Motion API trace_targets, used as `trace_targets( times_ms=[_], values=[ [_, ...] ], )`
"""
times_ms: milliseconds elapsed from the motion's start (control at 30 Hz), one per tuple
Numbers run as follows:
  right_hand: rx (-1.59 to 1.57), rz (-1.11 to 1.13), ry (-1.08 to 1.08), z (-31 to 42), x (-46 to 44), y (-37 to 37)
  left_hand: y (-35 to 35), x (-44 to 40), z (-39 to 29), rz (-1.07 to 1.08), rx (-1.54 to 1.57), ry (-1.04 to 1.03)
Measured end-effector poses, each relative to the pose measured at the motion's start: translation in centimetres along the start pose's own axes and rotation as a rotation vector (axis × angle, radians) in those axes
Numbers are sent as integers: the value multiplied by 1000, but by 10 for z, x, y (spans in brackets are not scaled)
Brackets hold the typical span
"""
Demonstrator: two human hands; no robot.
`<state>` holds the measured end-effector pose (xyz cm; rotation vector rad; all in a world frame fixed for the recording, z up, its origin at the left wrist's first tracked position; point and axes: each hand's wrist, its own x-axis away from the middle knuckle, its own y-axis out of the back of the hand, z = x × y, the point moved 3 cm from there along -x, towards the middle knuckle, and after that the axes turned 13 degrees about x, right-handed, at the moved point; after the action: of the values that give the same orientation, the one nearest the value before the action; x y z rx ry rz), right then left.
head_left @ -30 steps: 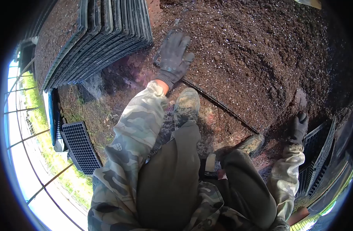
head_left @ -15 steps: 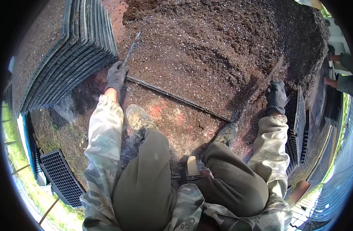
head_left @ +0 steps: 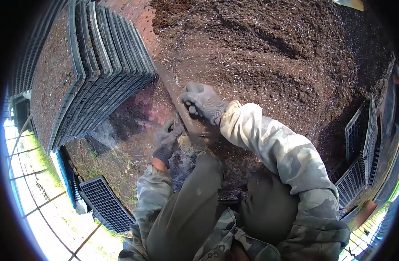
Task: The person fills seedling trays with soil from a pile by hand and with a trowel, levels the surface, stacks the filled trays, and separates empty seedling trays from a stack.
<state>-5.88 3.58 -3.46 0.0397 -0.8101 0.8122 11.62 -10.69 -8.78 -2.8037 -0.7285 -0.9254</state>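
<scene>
We see the strip [head_left: 175, 98] left of centre in the frame, its long axis slanting from upper left down toward lower right, between our two hands. Our right hand [head_left: 202, 102] is the nearer: it sits just right of the strip's middle, fingers curled inward, though we cannot tell whether they grip its edge. Our left hand [head_left: 168, 142] lies lower in the frame, to the left of the strip's lower end, its thumb and fingers bent toward it; we cannot tell whether they pinch anything. Soil [head_left: 273, 74] spreads across the upper right of the frame, and the tray stack [head_left: 106, 87] fills the upper left, close to the strip's upper end
</scene>
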Motion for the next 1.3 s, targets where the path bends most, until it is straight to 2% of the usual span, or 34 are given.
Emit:
trace_targets(
  times_ms=[133,167,200,233,333,367,400,467,533,567,667,733,767,800,833,867,933,967,1000,1033,1067,1100,1133,1233,1300],
  values=[
    [-167,-355,129,-7,4,74,-3,-1,-6,-10,-35,97],
    [-198,-519,92,-8,14,92,0,-4,0,13,-44,92],
    [-96,-550,89,-14,29,116,-2,-3,-1,23,-28,96],
    [-147,-552,110,-21,42,138,-4,-1,-4,-1,-31,68],
    [-121,-742,56,-33,100,193,-7,-1,-3,-16,-2,9],
    [-159,-720,164,-53,112,220,-6,-2,-3,-14,3,-5],
    [-109,-807,78,-54,136,233,-5,-4,-4,-12,7,-18],
    [-5,-931,118,-73,171,273,-7,-5,-9,11,64,19],
    [124,-996,14,-88,210,310,-10,-7,-19,-40,43,-35],
    [104,-1036,116,-101,224,331,-14,-6,-22,-28,57,-36],
    [101,-1224,150,-142,265,385,-18,-8,-32,-89,118,-77],
    [90,-1256,230,-140,265,381,-8,-14,-35,-151,-127,-101],
    [66,-1282,303,-140,260,367,-5,-16,-35,-144,-127,-82],
    [154,-1246,318,-118,251,335,-5,-14,-35,-136,-143,-84],
    [-8,-1202,228,-88,237,284,-6,-10,-36,-104,-147,-126],
    [14,-1048,180,-63,219,245,-4,-7,-41,-69,-155,-170],
    [-65,-720,123,-30,177,165,-9,10,-45,-62,2,31],
    [-91,-502,178,-39,143,136,-9,15,-45,-9,-109,-76],
    [10,-376,253,-37,123,102,-9,19,-45,47,-217,-185],
    [-199,-244,183,-43,105,71,-5,20,-39,62,-244,-197],
    [-224,-144,233,-53,84,49,2,20,-29,37,-172,-102],
    [-326,-144,152,-63,70,29,7,20,-21,11,-98,-3],
    [-239,-67,71,-76,55,21,10,19,-18,22,-115,1],
    [-323,-134,107,-70,74,46,12,16,-20,17,-121,-20],
    [-351,-204,157,-79,90,96,8,15,-27,12,-134,-12]
  ],
)
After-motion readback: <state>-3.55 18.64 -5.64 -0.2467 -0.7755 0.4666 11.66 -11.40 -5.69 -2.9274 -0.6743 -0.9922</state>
